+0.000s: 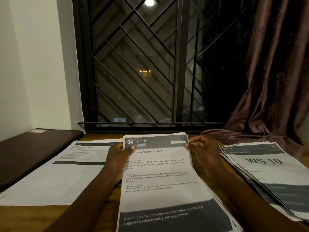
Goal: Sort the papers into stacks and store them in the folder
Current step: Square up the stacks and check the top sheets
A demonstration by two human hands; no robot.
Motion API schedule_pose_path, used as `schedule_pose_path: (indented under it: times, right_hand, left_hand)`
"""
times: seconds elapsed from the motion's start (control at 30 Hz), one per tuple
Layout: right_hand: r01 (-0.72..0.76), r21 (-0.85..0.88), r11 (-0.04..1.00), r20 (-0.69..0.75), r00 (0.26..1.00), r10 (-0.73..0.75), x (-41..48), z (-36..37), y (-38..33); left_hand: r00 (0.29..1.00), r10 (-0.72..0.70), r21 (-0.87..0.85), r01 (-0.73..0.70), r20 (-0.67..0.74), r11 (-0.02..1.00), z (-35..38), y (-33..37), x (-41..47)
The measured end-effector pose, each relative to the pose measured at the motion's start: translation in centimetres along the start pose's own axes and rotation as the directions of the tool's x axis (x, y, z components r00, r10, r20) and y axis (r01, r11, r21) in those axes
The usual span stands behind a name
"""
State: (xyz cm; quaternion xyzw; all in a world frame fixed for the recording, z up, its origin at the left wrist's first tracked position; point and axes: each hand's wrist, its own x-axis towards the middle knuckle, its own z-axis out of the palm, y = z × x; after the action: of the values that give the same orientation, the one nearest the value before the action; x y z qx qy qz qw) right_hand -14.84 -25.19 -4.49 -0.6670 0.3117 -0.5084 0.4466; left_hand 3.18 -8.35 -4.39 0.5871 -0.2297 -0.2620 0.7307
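On the head camera I see the left hand and right hand each pinching a far corner of the middle papers (headed "34 KITCHEN"). The papers' long side runs toward the window, heading farthest. They sit between a left pile and a right pile on the table. The folder lies far left.

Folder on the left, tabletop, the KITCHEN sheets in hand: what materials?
Folder: dark brown, smooth, dull sheen, rounded corner; plastic or faux leather, cannot tell which. Tabletop: brown with grain streaks; wood or wood-look laminate. KITCHEN sheets: thin matte paper, curling edges, black-and-white print.
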Motion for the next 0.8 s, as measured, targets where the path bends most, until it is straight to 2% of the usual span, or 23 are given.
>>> schedule_pose_path:
  times: [0.17, 0.3, 0.43, 0.6, 0.67, 0.7, 0.77, 0.8]
  right_hand:
    - [0.092, -0.039, 0.995, -0.016, 0.996, -0.093, -0.7, 0.1, -0.5]
    - [0.206, -0.175, 0.963, -0.028, 0.976, -0.214, -0.5, -0.1, -0.9]
    - [0.139, -0.008, 0.990, 0.169, 0.976, -0.136, -1.0, -0.1, -1.4]
    - [0.161, 0.002, 0.987, 0.215, 0.964, -0.158, -0.9, -0.2, -2.2]
    - [0.133, -0.010, 0.991, 0.377, 0.919, -0.119, -1.0, -0.7, -2.6]
    - [0.087, -0.016, 0.996, 0.487, 0.871, -0.068, -1.2, -1.1, -3.1]
    - [-0.052, -0.018, 0.998, 0.690, 0.722, 0.050, -1.7, -1.7, -3.7]
    - [-0.120, -0.018, 0.993, 0.744, 0.661, 0.094, -1.9, -1.9, -3.9]
  left_hand:
    - [1.000, 0.000, 0.010, 0.000, 0.005, 1.000, 0.1, -0.1, 0.0]
    - [1.000, 0.000, 0.023, 0.000, -0.008, 1.000, 0.0, -0.1, 0.1]
    - [1.000, -0.007, 0.022, 0.008, -0.013, 1.000, -0.1, 0.0, 0.2]
    - [1.000, -0.009, 0.026, 0.010, -0.023, 1.000, -0.2, 0.0, 0.2]
    - [0.999, -0.008, 0.028, 0.009, -0.033, 1.000, -0.3, 0.0, 0.2]
    - [0.999, -0.005, 0.033, 0.006, -0.036, 0.999, -0.4, 0.0, 0.2]
    - [0.999, 0.002, 0.039, -0.001, -0.036, 0.999, -0.5, 0.0, 0.1]
    - [0.999, 0.004, 0.037, -0.002, -0.034, 0.999, -0.5, 0.1, 0.1]
